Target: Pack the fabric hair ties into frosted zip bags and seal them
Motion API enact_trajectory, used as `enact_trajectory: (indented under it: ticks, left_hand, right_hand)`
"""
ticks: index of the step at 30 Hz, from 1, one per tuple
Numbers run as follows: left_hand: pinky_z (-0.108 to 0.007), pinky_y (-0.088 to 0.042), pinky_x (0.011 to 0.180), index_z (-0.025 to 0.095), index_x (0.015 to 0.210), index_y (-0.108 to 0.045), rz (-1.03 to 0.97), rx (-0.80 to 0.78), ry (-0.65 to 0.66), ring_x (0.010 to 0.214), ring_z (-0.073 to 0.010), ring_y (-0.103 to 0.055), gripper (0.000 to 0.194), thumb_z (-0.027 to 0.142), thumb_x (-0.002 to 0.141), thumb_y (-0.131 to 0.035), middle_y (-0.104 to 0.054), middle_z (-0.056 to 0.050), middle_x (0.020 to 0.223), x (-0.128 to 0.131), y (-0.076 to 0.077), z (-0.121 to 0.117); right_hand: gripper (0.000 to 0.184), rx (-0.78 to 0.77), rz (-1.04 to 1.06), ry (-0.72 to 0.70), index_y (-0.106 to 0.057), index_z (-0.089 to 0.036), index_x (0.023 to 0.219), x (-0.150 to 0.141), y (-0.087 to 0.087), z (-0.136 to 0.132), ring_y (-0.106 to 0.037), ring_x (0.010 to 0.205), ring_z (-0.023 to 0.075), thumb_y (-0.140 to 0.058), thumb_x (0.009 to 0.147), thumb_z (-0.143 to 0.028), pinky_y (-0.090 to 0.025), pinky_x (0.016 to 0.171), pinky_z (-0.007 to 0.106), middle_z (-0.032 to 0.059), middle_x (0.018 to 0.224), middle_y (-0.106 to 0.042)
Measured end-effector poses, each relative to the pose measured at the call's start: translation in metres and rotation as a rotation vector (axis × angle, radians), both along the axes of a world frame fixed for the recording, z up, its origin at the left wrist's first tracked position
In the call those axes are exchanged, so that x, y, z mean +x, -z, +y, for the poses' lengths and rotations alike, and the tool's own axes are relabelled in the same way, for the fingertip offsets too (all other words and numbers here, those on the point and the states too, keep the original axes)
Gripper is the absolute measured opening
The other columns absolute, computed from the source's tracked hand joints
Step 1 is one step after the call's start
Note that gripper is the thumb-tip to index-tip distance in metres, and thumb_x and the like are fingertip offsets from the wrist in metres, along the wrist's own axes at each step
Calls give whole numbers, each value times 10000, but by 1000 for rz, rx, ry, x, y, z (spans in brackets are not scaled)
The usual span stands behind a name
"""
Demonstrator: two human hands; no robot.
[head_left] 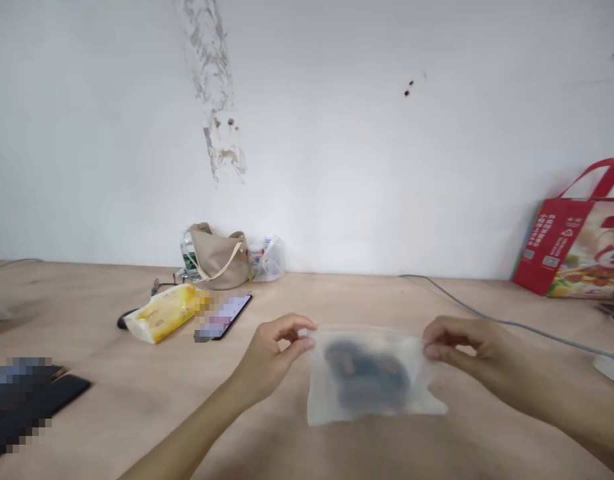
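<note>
A frosted plastic bag (pixel 357 407) hangs between my two hands above the table, its upper edge stretched fairly straight. Inside it shows a dark, blurred shape, perhaps a coiled item, which I cannot make out through the cloudy plastic. My left hand (pixel 279 350) pinches the bag's upper left corner between thumb and fingers. At the upper right corner, my right hand (pixel 457 343) grips the bag in the same way. The bag's lower right corner flares outward.
A yellow tissue pack (pixel 167 313) lies left, beside a phone (pixel 225 317). Behind stand a beige handbag (pixel 221 257) and a clear plastic bag (pixel 271 260). A grey cable (pixel 487 317) crosses the right side, near a red shopping bag (pixel 561 247). Dark devices (pixel 61 400) lie at front left.
</note>
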State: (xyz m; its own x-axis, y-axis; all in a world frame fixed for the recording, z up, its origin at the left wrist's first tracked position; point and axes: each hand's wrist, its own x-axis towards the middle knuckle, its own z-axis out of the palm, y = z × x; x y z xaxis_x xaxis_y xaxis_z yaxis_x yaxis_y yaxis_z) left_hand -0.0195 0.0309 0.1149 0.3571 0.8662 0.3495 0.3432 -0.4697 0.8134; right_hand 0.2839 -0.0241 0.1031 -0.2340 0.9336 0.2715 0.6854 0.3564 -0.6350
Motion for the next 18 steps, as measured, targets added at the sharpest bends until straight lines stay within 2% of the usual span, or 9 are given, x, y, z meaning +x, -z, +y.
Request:
enact_trajectory:
  ticks: [3, 4, 6, 7, 9, 11, 12, 15, 18]
  left_hand:
    - [-223, -406, 572, 196, 839, -548, -229, -152, -93, 558, -127, -532, 276, 243, 626, -717, -583, 67, 557, 2, 10, 0]
    - [-219, -401, 559, 194, 825, -532, -268, -195, -102, 539, -122, -525, 308, 237, 598, -736, -577, 73, 534, 3, 12, -2]
    - [-216, -402, 559, 187, 787, -526, -299, -240, -105, 522, -114, -521, 315, 216, 568, -750, -582, 71, 516, 8, 13, -7]
    - [-217, -406, 567, 185, 773, -527, -302, -246, -102, 525, -113, -526, 301, 204, 570, -748, -586, 69, 514, 10, 13, -10]
    - [-215, -416, 585, 188, 753, -529, -305, -225, -94, 549, -115, -544, 266, 177, 585, -736, -593, 66, 533, 16, 12, -19]
    - [-213, -422, 590, 192, 725, -525, -315, -183, -83, 575, -118, -555, 232, 153, 601, -716, -598, 61, 567, 20, 10, -28]
    - [-214, -425, 588, 193, 707, -521, -316, -164, -74, 585, -119, -556, 215, 146, 608, -706, -597, 57, 584, 21, 9, -32]
    - [-224, -429, 588, 191, 645, -499, -277, -124, -63, 607, -130, -552, 197, 162, 629, -693, -579, 44, 606, 20, 7, -40]
    - [-227, -416, 577, 186, 603, -483, -199, -104, -83, 629, -144, -550, 212, 182, 645, -691, -562, 31, 600, 14, 10, -39]
  right_hand:
    - [181, -8, -58, 57, -586, -238, 974, 5, 14, 2, -597, 623, 170, -477, 863, -331, -465, 611, 281, -32, 634, -615]
    - [270, -5, -120, 90, -555, -245, 1099, 4, 17, 1, -609, 633, 183, -464, 848, -283, -476, 624, 301, -31, 650, -632]
    - [456, 83, -224, 146, -485, -253, 1255, -6, 18, -2, -650, 759, 219, -437, 803, -210, -495, 707, 363, 12, 808, -698]
    - [479, 162, -246, 153, -491, -257, 1265, -16, 16, -5, -654, 861, 235, -430, 793, -198, -492, 765, 393, 40, 936, -709]
    - [387, 327, -242, 74, -556, -268, 1191, -45, 8, -11, -602, 1059, 245, -442, 824, -229, -455, 884, 422, 57, 1154, -659]
    - [289, 444, -229, -17, -577, -272, 1146, -81, -3, -14, -607, 1041, 223, -470, 877, -276, -419, 933, 426, 48, 1140, -663]
    - [254, 496, -260, -34, -587, -263, 1112, -99, -6, -14, -606, 1034, 224, -485, 879, -252, -354, 989, 472, 47, 1121, -668]
    - [206, 587, -366, -35, -614, -236, 862, -135, -7, -6, -641, 800, 179, -510, 790, -72, -279, 1011, 488, -18, 815, -688]
    - [192, 609, -480, -34, -578, -221, 740, -132, 1, 2, -612, 668, 157, -507, 750, -44, -282, 991, 457, -34, 681, -641]
